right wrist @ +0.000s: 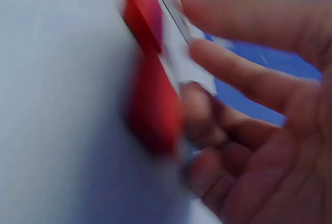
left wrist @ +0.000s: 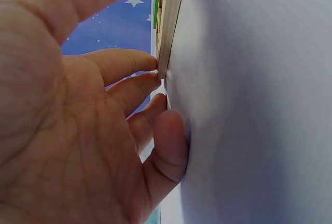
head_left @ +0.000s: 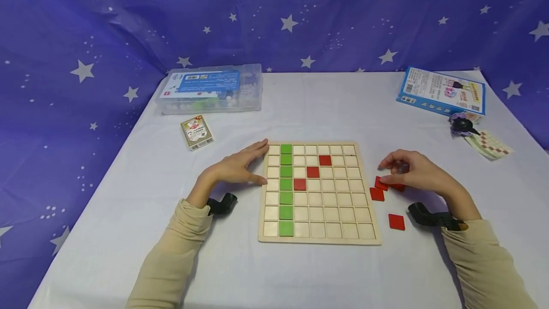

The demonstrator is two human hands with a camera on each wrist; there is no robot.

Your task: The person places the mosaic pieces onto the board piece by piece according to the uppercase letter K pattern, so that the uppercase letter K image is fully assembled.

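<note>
A wooden grid board (head_left: pixel 319 194) lies on the white table (head_left: pixel 300 108), with a full column of green tiles (head_left: pixel 286 189) near its left edge and three red tiles (head_left: pixel 312 172) in a diagonal to the right of that column. The left hand (head_left: pixel 240 168) rests flat against the board's left edge, fingers straight and touching the wood, holding nothing. Just right of the board, the right hand (head_left: pixel 413 170) hovers with curled fingers over a small cluster of loose red tiles (head_left: pixel 381 183); the blurred wrist view shows fingertips against one, but whether it is pinched cannot be told. Another loose red tile (head_left: pixel 396 221) lies nearer the board's lower right corner.
</note>
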